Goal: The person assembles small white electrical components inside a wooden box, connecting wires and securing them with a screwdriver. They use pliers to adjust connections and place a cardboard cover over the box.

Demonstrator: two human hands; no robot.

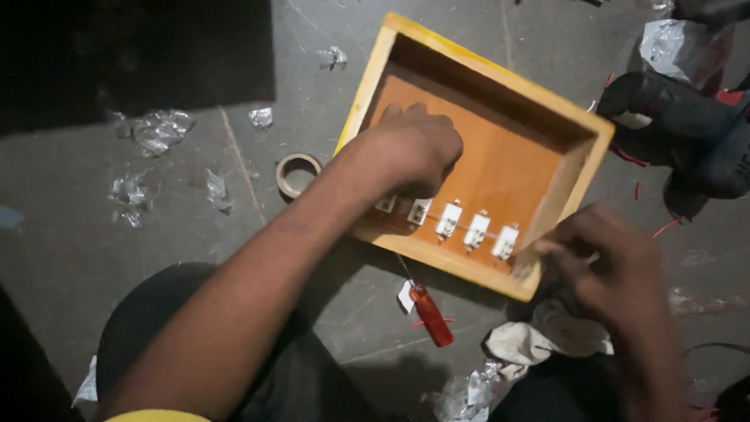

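Wooden box is lying open on the grey floor, yellow rim up. Left hand is resting inside it, fingers curled shut over the first of the white switch blocks lining the box's near wall. Right hand is blurring at the box's near right corner; grip cannot be told. Red-handled screwdriver is lying just below the box, tape roll to its left.

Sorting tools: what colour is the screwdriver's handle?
Translucent red, seen in the head view: the screwdriver lies on the floor.
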